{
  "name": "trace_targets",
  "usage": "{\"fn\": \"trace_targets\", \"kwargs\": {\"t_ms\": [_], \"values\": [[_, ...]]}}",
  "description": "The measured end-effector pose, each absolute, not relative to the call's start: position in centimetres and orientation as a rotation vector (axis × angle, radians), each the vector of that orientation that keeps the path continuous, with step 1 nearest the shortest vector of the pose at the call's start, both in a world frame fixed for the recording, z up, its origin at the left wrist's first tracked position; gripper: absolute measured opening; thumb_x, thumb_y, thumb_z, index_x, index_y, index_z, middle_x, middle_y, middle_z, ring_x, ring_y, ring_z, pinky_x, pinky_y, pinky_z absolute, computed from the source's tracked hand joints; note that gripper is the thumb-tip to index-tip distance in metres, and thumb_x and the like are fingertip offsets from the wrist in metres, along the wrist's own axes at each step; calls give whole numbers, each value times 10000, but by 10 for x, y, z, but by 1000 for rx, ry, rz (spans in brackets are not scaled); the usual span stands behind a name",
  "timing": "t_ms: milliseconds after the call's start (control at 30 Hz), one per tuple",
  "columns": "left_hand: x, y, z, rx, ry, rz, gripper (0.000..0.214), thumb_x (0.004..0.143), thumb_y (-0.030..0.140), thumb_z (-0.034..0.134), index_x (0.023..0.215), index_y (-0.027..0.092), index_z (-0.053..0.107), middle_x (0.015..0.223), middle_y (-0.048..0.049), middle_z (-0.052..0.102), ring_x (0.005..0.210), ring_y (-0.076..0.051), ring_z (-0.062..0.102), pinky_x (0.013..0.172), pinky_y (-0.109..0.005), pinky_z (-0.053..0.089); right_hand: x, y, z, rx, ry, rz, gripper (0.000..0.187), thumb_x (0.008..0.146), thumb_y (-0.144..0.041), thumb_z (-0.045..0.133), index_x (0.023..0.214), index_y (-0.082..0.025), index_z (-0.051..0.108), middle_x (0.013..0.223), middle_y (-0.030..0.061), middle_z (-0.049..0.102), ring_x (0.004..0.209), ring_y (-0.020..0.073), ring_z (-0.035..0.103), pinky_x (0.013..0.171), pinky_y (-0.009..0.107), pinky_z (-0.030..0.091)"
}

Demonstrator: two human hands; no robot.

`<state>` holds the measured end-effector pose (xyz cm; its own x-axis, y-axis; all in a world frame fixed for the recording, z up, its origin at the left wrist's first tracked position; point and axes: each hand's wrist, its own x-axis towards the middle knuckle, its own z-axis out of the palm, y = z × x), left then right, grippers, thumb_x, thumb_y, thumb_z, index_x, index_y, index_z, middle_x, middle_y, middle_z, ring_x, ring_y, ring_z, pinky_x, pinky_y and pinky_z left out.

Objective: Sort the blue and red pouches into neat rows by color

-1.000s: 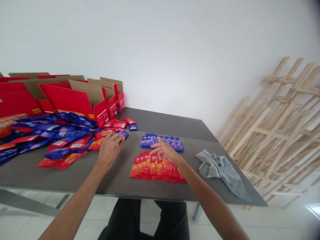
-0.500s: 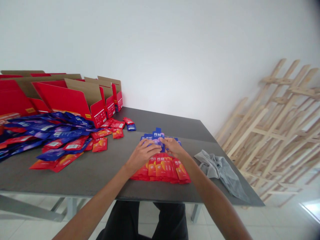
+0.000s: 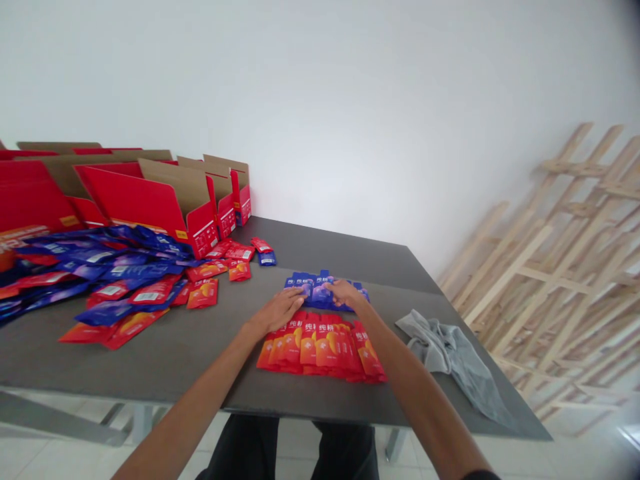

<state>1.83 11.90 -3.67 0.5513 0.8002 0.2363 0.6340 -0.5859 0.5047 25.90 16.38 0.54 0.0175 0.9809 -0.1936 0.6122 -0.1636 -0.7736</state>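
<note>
A row of blue sachets (image 3: 314, 288) lies fanned on the grey table (image 3: 190, 347), with a row of red sachets (image 3: 320, 343) just in front of it. My left hand (image 3: 277, 309) rests with fingers stretched on the left end of the blue row. My right hand (image 3: 347, 294) lies on the right part of the same row, fingers curled down onto the sachets. Neither hand lifts anything off the table.
A loose heap of blue and red sachets (image 3: 100, 283) covers the table's left side. Open red cardboard boxes (image 3: 150, 200) stand behind it by the wall. A grey cloth (image 3: 447, 350) lies at the right edge. Wooden frames (image 3: 565, 253) lean on the wall.
My left hand came from the heap on the left with a blue sachet and brought it to the blue row. Both hands now press on that row.
</note>
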Motion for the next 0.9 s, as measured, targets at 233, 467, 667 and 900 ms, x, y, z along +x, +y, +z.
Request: {"fn": "trace_targets", "kwargs": {"t_ms": [233,467,667,900], "values": [[20,120,-39,2420,1131,686,658,1092,532,213,1396,159,662,1575,-134,545,1492,-241,471,1275,-470,356,252,174,1,-2117,-1842,790,393,933,-469,676,652,-194,678,567,101,661,681,279,742,665,318,573],[18,120,-41,2431,1135,704,608,1092,507,243,1408,188,654,1576,-122,547,1483,-233,486,1274,-469,353,247,165,7,-2239,-1939,510,422,946,-429,660,1193,-96,741,1287,271,707,1260,379,664,988,396,532],[20,116,-34,2442,1140,683,609,1089,490,226,1422,187,636,1573,-119,550,1471,-234,495,1259,-457,375,245,154,10,-2282,-1923,475,511,986,-468,612,1323,-89,672,1348,263,679,1290,370,646,1023,405,505],[-41,109,-7,2296,1987,768,513,1010,346,332,1345,115,644,1340,-208,659,1267,-338,603,1107,-499,478,260,146,13,-2194,-1867,466,526,1066,-492,443,1337,-84,635,1292,251,707,1249,344,670,1001,388,486]]}}
